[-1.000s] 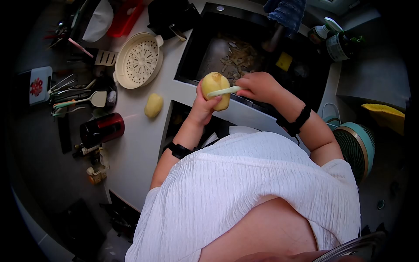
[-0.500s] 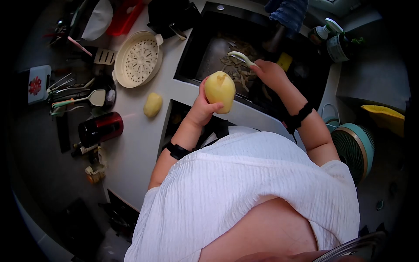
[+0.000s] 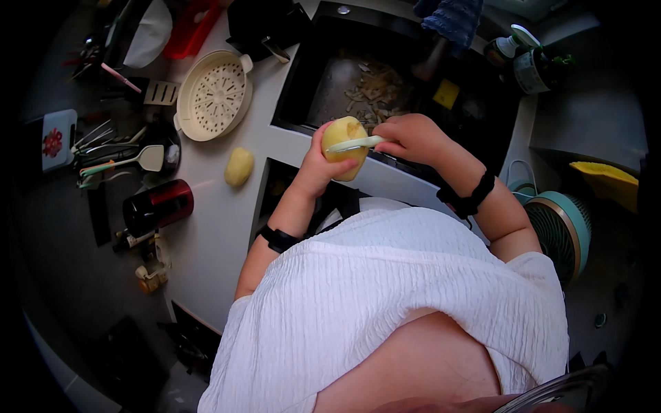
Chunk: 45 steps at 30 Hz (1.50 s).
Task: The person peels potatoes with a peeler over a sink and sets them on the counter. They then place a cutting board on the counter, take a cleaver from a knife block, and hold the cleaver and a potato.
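Note:
My left hand [image 3: 319, 167] is wrapped round a large peeled potato [image 3: 339, 132], which has a brownish patch near its top end. In my right hand [image 3: 414, 136] is a pale green vegetable peeler [image 3: 358, 143], its head lying against the potato's face. Both hands are over the front edge of the dark sink [image 3: 289, 110]. Inside the sink lies a heap of potato peelings [image 3: 377, 88]. A second, smaller peeled potato [image 3: 239, 166] rests on the white counter [image 3: 206, 227] to the left of my left hand.
A cream strainer basket [image 3: 215, 96] stands on the counter, left of the sink. Further left are a dark red canister [image 3: 160, 205] and several kitchen utensils, among them a spatula [image 3: 151, 157]. A yellow sponge [image 3: 446, 94] lies at the sink's right; a teal fan [image 3: 561, 230] stands at the right.
My right hand has moved left and down, bringing the peeler from above the sink onto the potato. My left hand keeps its hold on the potato, almost unmoved.

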{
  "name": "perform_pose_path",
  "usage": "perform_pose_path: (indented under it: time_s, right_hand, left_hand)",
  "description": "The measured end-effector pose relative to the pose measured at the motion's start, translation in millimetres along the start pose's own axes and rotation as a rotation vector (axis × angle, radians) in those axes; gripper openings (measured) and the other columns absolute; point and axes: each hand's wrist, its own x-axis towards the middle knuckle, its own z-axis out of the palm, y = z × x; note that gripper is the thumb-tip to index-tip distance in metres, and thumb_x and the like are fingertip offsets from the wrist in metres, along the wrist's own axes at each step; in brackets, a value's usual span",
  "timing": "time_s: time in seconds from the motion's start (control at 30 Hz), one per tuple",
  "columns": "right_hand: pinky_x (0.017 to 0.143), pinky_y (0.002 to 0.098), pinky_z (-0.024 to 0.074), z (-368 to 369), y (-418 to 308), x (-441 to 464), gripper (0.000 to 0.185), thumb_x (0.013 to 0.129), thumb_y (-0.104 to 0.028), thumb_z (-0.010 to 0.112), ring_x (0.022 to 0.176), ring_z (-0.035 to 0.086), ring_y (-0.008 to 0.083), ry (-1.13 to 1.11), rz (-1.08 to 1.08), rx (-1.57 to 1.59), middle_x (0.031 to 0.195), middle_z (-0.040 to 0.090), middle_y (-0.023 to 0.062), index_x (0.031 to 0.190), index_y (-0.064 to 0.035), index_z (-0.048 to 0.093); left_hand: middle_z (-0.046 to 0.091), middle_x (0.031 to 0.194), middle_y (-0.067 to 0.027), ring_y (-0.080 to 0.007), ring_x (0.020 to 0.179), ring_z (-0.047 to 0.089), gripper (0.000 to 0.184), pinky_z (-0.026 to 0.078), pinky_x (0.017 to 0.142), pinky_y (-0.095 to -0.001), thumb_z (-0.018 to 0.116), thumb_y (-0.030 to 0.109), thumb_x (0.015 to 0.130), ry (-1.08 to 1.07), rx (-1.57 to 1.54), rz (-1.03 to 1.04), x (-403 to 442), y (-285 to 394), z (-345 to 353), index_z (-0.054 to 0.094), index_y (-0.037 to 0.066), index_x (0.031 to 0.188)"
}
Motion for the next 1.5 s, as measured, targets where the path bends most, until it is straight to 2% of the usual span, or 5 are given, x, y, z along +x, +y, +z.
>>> perform_pose_path:
  time_s: [0.4,0.7,1.07,1.3,1.5]
  right_hand:
    - [0.064,0.0413,0.0451,-0.1,28.5,13.3,0.027,0.088,-0.041,0.06,0.075,0.059,0.0299,0.037,-0.127,-0.011,0.078,0.059,0.008,0.095,-0.0149,0.064]
    - [0.069,0.0428,0.0476,11.0,46.0,12.6,0.034,0.094,-0.041,0.05,0.084,0.061,0.0354,0.392,0.481,0.055,0.086,0.064,0.0154,0.098,-0.0093,0.062]
    - [0.071,0.0358,0.0474,19.5,27.7,2.3,0.026,0.089,-0.03,0.061,0.08,0.061,0.0277,0.048,-0.026,0.384,0.084,0.063,0.0114,0.098,-0.0062,0.066]
    - [0.063,0.0403,0.0456,0.3,35.5,11.0,0.031,0.091,-0.043,0.054,0.074,0.061,0.0309,0.288,0.219,-0.151,0.076,0.06,0.0099,0.096,-0.0147,0.065]
    - [0.064,0.034,0.0464,2.5,39.5,7.4,0.029,0.094,-0.038,0.054,0.069,0.059,0.0239,0.316,0.283,0.369,0.077,0.06,0.008,0.104,-0.012,0.062]
  left_hand:
    - [0.049,0.13,-0.0072,-0.0219,0.122,0.048,0.093,0.04,0.103,-0.0376,0.082,0.006,0.063,-0.184,-0.082,-0.09,-2.1,2.7,-13.3,0.032,0.01,0.141]
    - [0.045,0.132,-0.0068,-0.0225,0.122,0.047,0.098,0.042,0.101,-0.0377,0.085,0.008,0.059,-0.002,-0.083,0.014,-3.6,-3.1,-9.8,0.03,0.012,0.14]
    - [0.052,0.127,-0.0086,-0.0226,0.118,0.051,0.093,0.042,0.101,-0.0377,0.085,0.017,0.061,-0.181,-0.107,-0.029,-0.9,0.3,-16.9,0.036,0.007,0.138]
    - [0.053,0.126,-0.0076,-0.0219,0.117,0.052,0.09,0.042,0.101,-0.0383,0.085,0.019,0.06,-0.238,-0.119,-0.087,-5.7,1.2,-24.1,0.039,0.008,0.137]
    - [0.052,0.126,-0.007,-0.0215,0.114,0.053,0.091,0.043,0.099,-0.0379,0.086,0.016,0.06,-0.125,-0.052,0.003,-6.5,-10.5,-24.2,0.038,0.009,0.137]
